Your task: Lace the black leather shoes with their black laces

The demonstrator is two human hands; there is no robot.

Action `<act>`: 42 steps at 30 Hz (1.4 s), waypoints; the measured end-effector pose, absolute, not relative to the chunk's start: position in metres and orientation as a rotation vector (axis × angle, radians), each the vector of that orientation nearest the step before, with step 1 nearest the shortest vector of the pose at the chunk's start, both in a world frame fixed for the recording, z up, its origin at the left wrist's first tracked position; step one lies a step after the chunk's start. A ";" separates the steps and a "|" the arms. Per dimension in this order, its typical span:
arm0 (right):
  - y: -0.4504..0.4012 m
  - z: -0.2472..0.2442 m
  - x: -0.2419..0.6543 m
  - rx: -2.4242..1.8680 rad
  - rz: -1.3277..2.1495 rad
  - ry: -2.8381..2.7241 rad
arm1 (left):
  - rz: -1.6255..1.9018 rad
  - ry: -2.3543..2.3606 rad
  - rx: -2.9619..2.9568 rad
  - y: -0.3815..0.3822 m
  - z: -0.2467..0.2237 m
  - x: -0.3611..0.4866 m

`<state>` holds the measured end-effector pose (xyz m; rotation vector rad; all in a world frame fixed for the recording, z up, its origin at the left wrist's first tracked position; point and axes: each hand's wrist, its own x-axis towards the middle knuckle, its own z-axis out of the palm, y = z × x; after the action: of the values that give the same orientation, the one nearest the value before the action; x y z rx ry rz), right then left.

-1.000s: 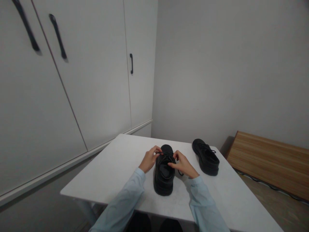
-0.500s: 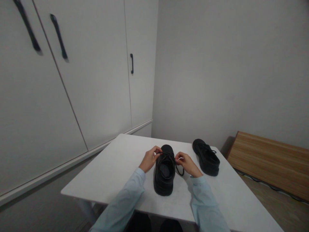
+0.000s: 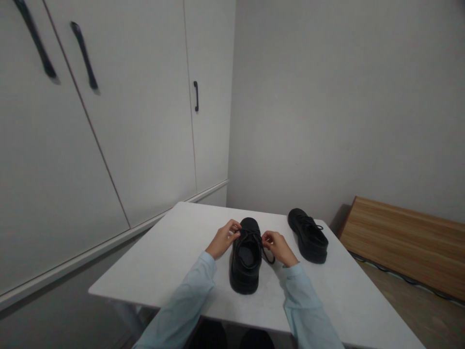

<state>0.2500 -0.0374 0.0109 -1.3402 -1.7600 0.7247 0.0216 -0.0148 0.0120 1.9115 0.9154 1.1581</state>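
Note:
A black lace-up shoe (image 3: pixel 245 276) stands on the white table (image 3: pixel 145 261), its toe pointing away from me and its heel towards me. At the left side of its lacing, my left hand (image 3: pixel 224 238) pinches a black shoelace between thumb and fingertips. My right hand (image 3: pixel 279 246) is closed at the right side of the lacing, pinching the lace there too. Below the right fingers a loop of shoelace (image 3: pixel 269 260) hangs beside the shoe. The matching black shoe (image 3: pixel 312 245) rests farther right, near the table's back right corner, untouched.
White cupboards (image 3: pixel 152 121) with black handles line the left side, behind the table. A grey wall (image 3: pixel 337 106) rises at the back. To the right, a wood-grain panel (image 3: pixel 403 242) leans by the wall, with a cable along its lower edge.
The whole view has shifted slightly, so things appear a little farther left. Both hands keep their pinches at the lacing, with hardly any movement relative to the shoe.

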 end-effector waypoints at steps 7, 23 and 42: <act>-0.040 0.016 0.249 -1.294 0.668 -1.703 | 1.231 0.817 1.721 -0.014 0.011 0.026; -0.043 0.028 0.249 -1.309 0.623 -1.686 | 1.275 0.717 1.404 -0.019 0.020 0.026; -0.044 0.022 0.247 -1.145 0.630 -1.889 | 1.182 0.897 1.789 -0.008 0.011 0.021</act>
<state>0.2471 -0.0444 0.0217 -1.1455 -1.8887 0.6304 0.0214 -0.0082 0.0108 1.7888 0.8967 1.1819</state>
